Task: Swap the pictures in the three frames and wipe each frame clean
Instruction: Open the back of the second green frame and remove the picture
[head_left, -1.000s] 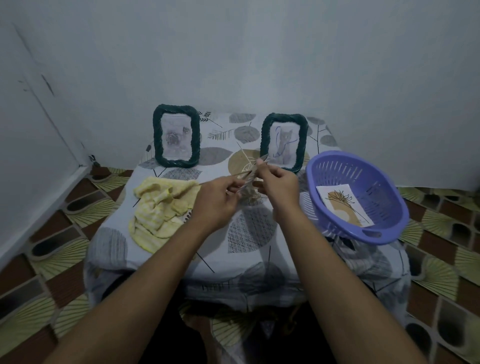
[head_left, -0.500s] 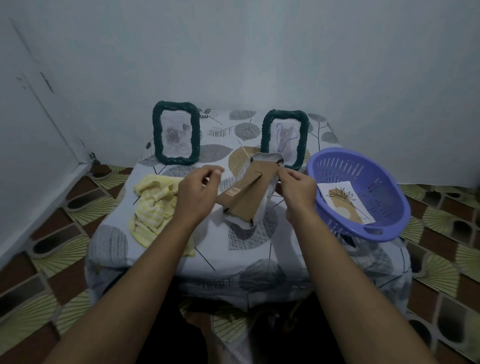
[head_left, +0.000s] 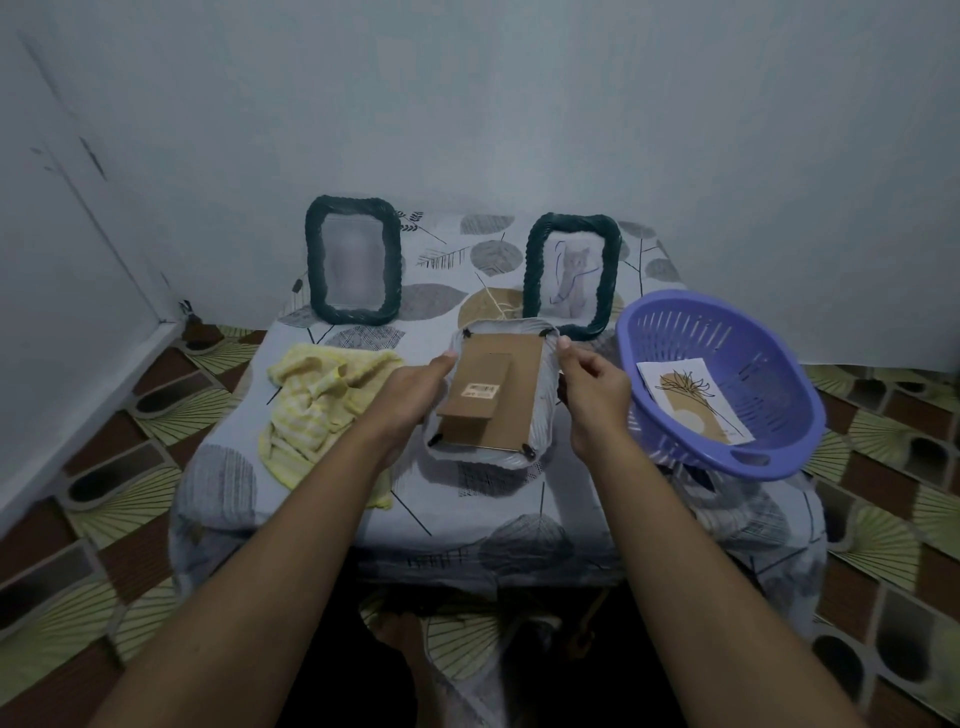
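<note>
Hands hold a white-rimmed picture frame (head_left: 491, 395) face down, brown cardboard back up, on the leaf-print bench (head_left: 467, 514): left hand (head_left: 410, 397) grips its left edge, right hand (head_left: 592, 384) pinches the top right corner. Behind stand two dark green woven frames (head_left: 354, 267) (head_left: 571, 275) (upright). Crumpled yellow cloth (head_left: 317, 410) lies left; a purple plastic basket (head_left: 727, 384) holding a plant print (head_left: 691, 400) sits right.

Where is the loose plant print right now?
In the head view, the plant print lies inside the purple basket at the table's right edge, just right of the right hand.
</note>
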